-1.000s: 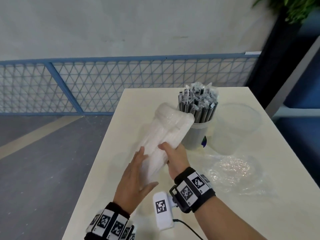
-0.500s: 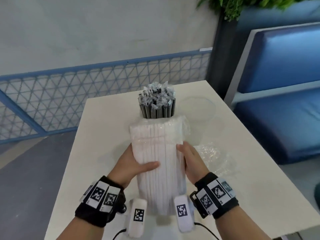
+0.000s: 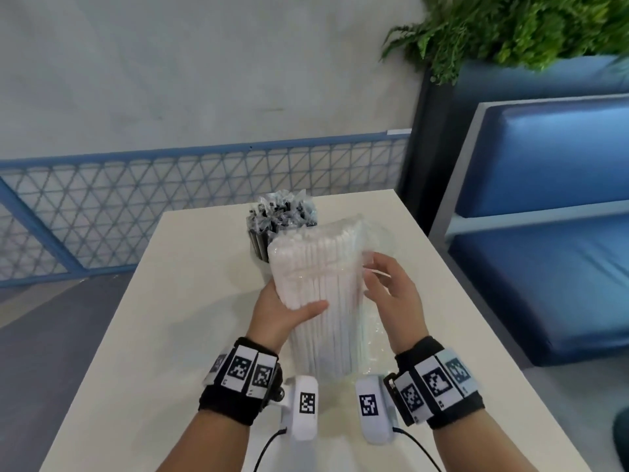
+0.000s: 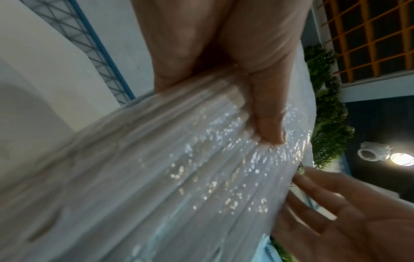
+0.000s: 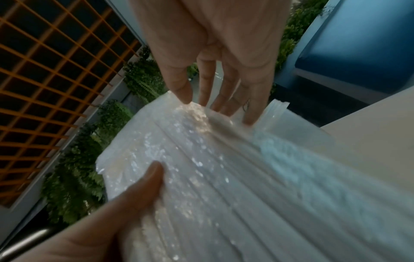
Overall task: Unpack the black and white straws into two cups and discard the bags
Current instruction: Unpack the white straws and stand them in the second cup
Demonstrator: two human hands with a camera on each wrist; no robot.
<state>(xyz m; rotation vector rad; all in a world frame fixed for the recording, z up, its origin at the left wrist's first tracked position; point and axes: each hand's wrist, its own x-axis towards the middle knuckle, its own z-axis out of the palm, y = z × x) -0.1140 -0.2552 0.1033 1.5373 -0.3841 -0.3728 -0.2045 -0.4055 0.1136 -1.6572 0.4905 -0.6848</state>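
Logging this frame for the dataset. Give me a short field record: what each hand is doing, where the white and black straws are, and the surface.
left hand: grips the bag of white straws from the left, thumb across its front
right hand: open, fingers straight against the bag's right edge
bag of white straws: upright, sealed in clear plastic, bottom end on the table
black straws: wrapped, standing bunched behind the bag; their cup is hidden
second cup: hidden behind the bag

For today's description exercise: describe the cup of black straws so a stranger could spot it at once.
On the cream table, look toward its far edge near the blue mesh fence. The cup of black straws stands there behind the hand-held bag of white straws; only it holds dark, individually wrapped straws.
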